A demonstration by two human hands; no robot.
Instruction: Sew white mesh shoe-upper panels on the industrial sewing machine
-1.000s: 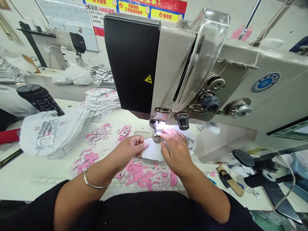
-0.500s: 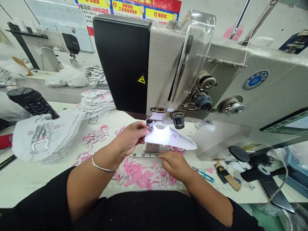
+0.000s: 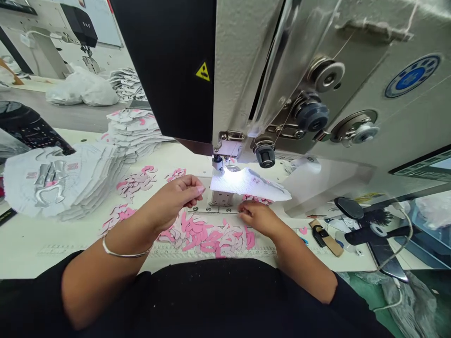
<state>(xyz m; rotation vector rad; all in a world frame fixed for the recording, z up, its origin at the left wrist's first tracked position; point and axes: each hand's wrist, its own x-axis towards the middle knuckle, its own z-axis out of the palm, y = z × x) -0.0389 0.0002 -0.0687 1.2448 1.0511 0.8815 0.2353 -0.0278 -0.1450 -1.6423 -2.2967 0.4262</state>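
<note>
A white fabric shoe-upper piece (image 3: 243, 182) with a grey panel and a pink N mark lies under the needle area of a sewing machine (image 3: 225, 145), lit brightly from above. Just left of it, apart from the cloth, is my left hand (image 3: 179, 197), thumb and fingertips closed together. My right hand (image 3: 260, 217) rests curled in front of the fabric's lower edge, near the small pink offcuts. Whatever either hand may hold is hidden or too small to make out. Many pink and white curved cut pieces (image 3: 204, 234) lie on the table between my forearms.
Stacked uppers (image 3: 88, 183) stand at the left, with another stack (image 3: 136, 131) behind them. A black patterned bottle (image 3: 31, 126) leans in view beyond. At the right are a tan-and-black tool (image 3: 326, 238), a black brush (image 3: 373, 217) and a blue bin (image 3: 423, 239). A ruler strip (image 3: 169, 252) runs along the table front.
My left hand has let go of the upper's left end and drawn back left. My right hand stays close to the lower edge. The camera has moved closer to the machine.
</note>
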